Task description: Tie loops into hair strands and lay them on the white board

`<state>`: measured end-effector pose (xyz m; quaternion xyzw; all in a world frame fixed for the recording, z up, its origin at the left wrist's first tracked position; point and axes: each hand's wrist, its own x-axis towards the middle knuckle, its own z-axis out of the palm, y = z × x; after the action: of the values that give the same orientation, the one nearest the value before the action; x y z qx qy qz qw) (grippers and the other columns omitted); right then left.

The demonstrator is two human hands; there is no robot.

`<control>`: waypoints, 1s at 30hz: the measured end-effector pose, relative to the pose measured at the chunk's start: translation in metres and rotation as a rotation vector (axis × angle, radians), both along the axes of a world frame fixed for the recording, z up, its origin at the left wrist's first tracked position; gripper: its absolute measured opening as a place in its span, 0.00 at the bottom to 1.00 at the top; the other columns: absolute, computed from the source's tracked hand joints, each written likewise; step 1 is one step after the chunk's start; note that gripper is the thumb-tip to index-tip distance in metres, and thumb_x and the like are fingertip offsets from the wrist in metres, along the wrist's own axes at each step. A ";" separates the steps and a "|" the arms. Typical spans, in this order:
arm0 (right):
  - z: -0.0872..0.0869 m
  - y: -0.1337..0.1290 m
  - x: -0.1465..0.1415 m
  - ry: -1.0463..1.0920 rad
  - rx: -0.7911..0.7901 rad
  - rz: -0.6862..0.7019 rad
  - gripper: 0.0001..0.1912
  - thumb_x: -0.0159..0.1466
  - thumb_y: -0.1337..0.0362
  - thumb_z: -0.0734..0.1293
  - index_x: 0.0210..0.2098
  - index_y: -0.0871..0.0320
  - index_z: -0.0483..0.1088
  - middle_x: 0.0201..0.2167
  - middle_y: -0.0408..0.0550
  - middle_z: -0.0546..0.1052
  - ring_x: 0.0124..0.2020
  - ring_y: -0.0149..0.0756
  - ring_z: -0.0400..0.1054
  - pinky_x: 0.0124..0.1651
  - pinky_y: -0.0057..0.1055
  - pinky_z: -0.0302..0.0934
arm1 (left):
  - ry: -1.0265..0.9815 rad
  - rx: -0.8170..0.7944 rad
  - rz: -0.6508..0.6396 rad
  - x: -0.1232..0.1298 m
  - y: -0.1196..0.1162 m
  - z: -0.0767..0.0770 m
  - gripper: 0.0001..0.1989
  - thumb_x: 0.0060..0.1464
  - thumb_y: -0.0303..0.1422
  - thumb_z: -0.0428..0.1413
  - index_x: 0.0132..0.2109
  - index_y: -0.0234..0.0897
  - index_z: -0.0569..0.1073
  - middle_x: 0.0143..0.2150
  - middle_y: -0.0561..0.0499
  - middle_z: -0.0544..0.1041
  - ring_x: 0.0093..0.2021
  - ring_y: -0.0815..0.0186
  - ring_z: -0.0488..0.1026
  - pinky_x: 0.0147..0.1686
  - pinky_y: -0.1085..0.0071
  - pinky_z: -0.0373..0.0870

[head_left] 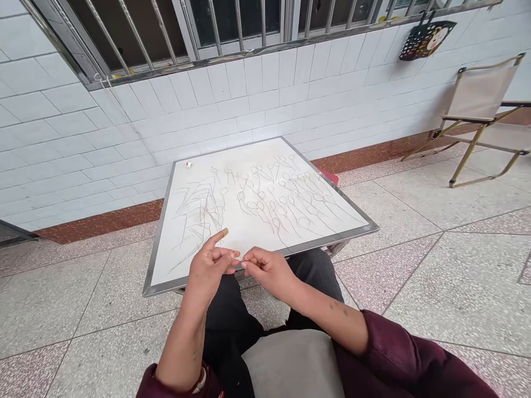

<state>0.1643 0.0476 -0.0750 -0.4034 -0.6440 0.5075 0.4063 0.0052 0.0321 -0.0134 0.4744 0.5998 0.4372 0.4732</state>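
- Left hand (209,268): raised over the near edge of the table, index finger stretched out toward the far side, thumb drawn in near the other fingers. Cannot tell whether it grips anything; the fingertips hide the spot.
- Right hand (269,271): just beside the left, fingertips nearly meeting it. Thumb and index finger pinched together on a thin strand (271,300).
- Strand: hangs below the right hand, in front of the near table edge, above the gap between the knees. Upper end lost among the fingers.
- Table (253,239): white top, grey metal rim, pushed up near the wall (269,105).
- Looped strands (286,205): many, spread over the right half of the top, most with a round loop at the far end and a tail toward the near side.
- Straighter strands (203,207): loose, crossing pile on the left half.
- Small white-and-red object (188,165): far left corner of the top; too small to identify.
- Grey cloth (294,359): on the lap, nearest the viewer.
- Chair (483,94): far right, well apart from the table.
- Basket (427,40): dark, hanging from the window bars, far right.
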 end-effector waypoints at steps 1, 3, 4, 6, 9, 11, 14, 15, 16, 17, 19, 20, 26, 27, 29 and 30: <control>-0.001 0.000 0.000 0.013 -0.022 -0.015 0.07 0.63 0.60 0.66 0.31 0.56 0.70 0.22 0.38 0.74 0.20 0.27 0.62 0.25 0.24 0.55 | 0.001 0.001 -0.013 -0.004 -0.001 -0.001 0.37 0.48 0.42 0.63 0.64 0.35 0.64 0.39 0.46 0.81 0.37 0.61 0.79 0.35 0.67 0.75; -0.003 -0.001 0.002 0.034 -0.070 -0.028 0.07 0.62 0.60 0.66 0.30 0.55 0.69 0.21 0.37 0.73 0.18 0.26 0.60 0.23 0.24 0.54 | 0.009 0.018 -0.023 -0.012 -0.003 -0.003 0.37 0.50 0.43 0.62 0.65 0.37 0.63 0.43 0.44 0.81 0.38 0.61 0.79 0.36 0.66 0.75; -0.004 -0.002 0.004 0.041 -0.093 -0.030 0.07 0.62 0.60 0.66 0.30 0.55 0.68 0.21 0.37 0.73 0.18 0.26 0.60 0.23 0.23 0.54 | 0.011 0.027 -0.026 -0.015 -0.004 -0.005 0.37 0.50 0.43 0.62 0.65 0.37 0.63 0.44 0.44 0.81 0.38 0.61 0.79 0.37 0.66 0.75; -0.003 -0.002 0.008 0.041 -0.126 -0.020 0.06 0.62 0.59 0.66 0.32 0.55 0.69 0.22 0.37 0.73 0.18 0.26 0.60 0.22 0.23 0.53 | 0.007 0.027 -0.040 -0.017 -0.005 -0.008 0.36 0.50 0.42 0.62 0.64 0.36 0.65 0.42 0.46 0.81 0.35 0.63 0.78 0.36 0.67 0.75; 0.000 -0.001 0.010 0.034 -0.101 0.021 0.08 0.63 0.59 0.66 0.40 0.54 0.70 0.23 0.37 0.73 0.20 0.26 0.61 0.25 0.24 0.55 | -0.012 0.004 -0.057 -0.012 -0.006 -0.010 0.32 0.50 0.39 0.61 0.61 0.33 0.67 0.38 0.48 0.80 0.31 0.66 0.76 0.32 0.70 0.73; 0.001 0.000 0.010 0.035 -0.076 0.029 0.09 0.65 0.57 0.64 0.42 0.53 0.70 0.23 0.37 0.73 0.20 0.27 0.62 0.26 0.24 0.57 | -0.034 -0.014 -0.073 -0.008 -0.007 -0.010 0.31 0.51 0.38 0.61 0.61 0.33 0.67 0.37 0.47 0.80 0.30 0.67 0.75 0.31 0.71 0.72; -0.001 0.003 0.008 0.063 -0.099 0.004 0.11 0.66 0.55 0.62 0.39 0.54 0.71 0.20 0.37 0.70 0.19 0.27 0.60 0.25 0.25 0.57 | -0.072 -0.035 -0.096 -0.004 -0.009 -0.010 0.31 0.51 0.38 0.61 0.61 0.33 0.68 0.38 0.46 0.81 0.30 0.67 0.75 0.29 0.72 0.71; -0.002 0.003 0.007 0.079 -0.114 -0.009 0.11 0.66 0.54 0.62 0.37 0.55 0.71 0.18 0.36 0.69 0.18 0.27 0.60 0.25 0.25 0.56 | -0.090 -0.041 -0.098 -0.003 -0.009 -0.010 0.31 0.51 0.38 0.62 0.61 0.33 0.67 0.38 0.46 0.81 0.30 0.67 0.75 0.30 0.72 0.71; -0.003 0.004 0.006 0.095 -0.125 -0.024 0.12 0.66 0.54 0.63 0.36 0.55 0.70 0.17 0.36 0.68 0.18 0.27 0.59 0.24 0.24 0.55 | -0.113 -0.047 -0.098 -0.003 -0.010 -0.011 0.31 0.52 0.39 0.62 0.61 0.34 0.67 0.39 0.46 0.81 0.29 0.67 0.76 0.30 0.71 0.71; -0.004 0.005 0.006 0.108 -0.134 -0.043 0.12 0.66 0.54 0.64 0.35 0.55 0.70 0.16 0.36 0.68 0.17 0.27 0.58 0.23 0.24 0.54 | -0.140 -0.057 -0.099 -0.002 -0.010 -0.011 0.32 0.52 0.40 0.62 0.62 0.34 0.66 0.39 0.46 0.81 0.29 0.67 0.76 0.30 0.71 0.72; -0.005 0.006 0.007 0.128 -0.144 -0.092 0.12 0.65 0.54 0.64 0.33 0.55 0.69 0.15 0.36 0.67 0.16 0.27 0.57 0.22 0.24 0.53 | -0.191 -0.080 -0.096 -0.002 -0.011 -0.012 0.33 0.53 0.42 0.61 0.62 0.34 0.65 0.38 0.46 0.80 0.28 0.67 0.76 0.30 0.70 0.72; -0.005 0.006 0.008 0.136 -0.147 -0.116 0.12 0.65 0.54 0.64 0.33 0.55 0.68 0.15 0.36 0.67 0.16 0.27 0.57 0.22 0.24 0.53 | -0.213 -0.092 -0.092 -0.003 -0.012 -0.012 0.33 0.53 0.42 0.61 0.63 0.34 0.65 0.38 0.46 0.80 0.28 0.67 0.76 0.30 0.71 0.72; -0.004 0.009 0.014 0.162 -0.161 -0.182 0.13 0.65 0.53 0.64 0.31 0.56 0.67 0.16 0.37 0.68 0.17 0.27 0.58 0.23 0.24 0.53 | -0.261 -0.118 -0.078 -0.006 -0.018 -0.011 0.36 0.52 0.41 0.63 0.64 0.33 0.63 0.35 0.46 0.81 0.29 0.67 0.75 0.30 0.72 0.71; -0.005 0.010 0.014 0.163 -0.164 -0.183 0.13 0.65 0.53 0.64 0.31 0.56 0.67 0.16 0.37 0.68 0.17 0.27 0.58 0.23 0.25 0.53 | -0.261 -0.119 -0.081 -0.007 -0.019 -0.011 0.37 0.52 0.41 0.63 0.64 0.33 0.62 0.35 0.46 0.81 0.29 0.67 0.74 0.30 0.72 0.71; -0.007 0.010 0.013 0.164 -0.169 -0.183 0.13 0.65 0.53 0.64 0.31 0.56 0.67 0.16 0.37 0.69 0.17 0.27 0.58 0.23 0.25 0.53 | -0.264 -0.120 -0.089 -0.008 -0.020 -0.011 0.37 0.52 0.41 0.63 0.65 0.33 0.62 0.35 0.46 0.80 0.30 0.67 0.74 0.30 0.72 0.71; -0.008 0.010 0.013 0.163 -0.171 -0.182 0.13 0.65 0.53 0.64 0.31 0.56 0.67 0.16 0.37 0.69 0.17 0.27 0.58 0.23 0.25 0.53 | -0.266 -0.120 -0.094 -0.008 -0.020 -0.011 0.38 0.51 0.41 0.64 0.65 0.33 0.62 0.35 0.46 0.80 0.30 0.67 0.74 0.30 0.72 0.71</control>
<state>0.1770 0.0578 -0.0830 -0.4506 -0.5239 0.5528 0.4657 -0.0028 0.0119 -0.0244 0.4107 0.5339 0.4372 0.5959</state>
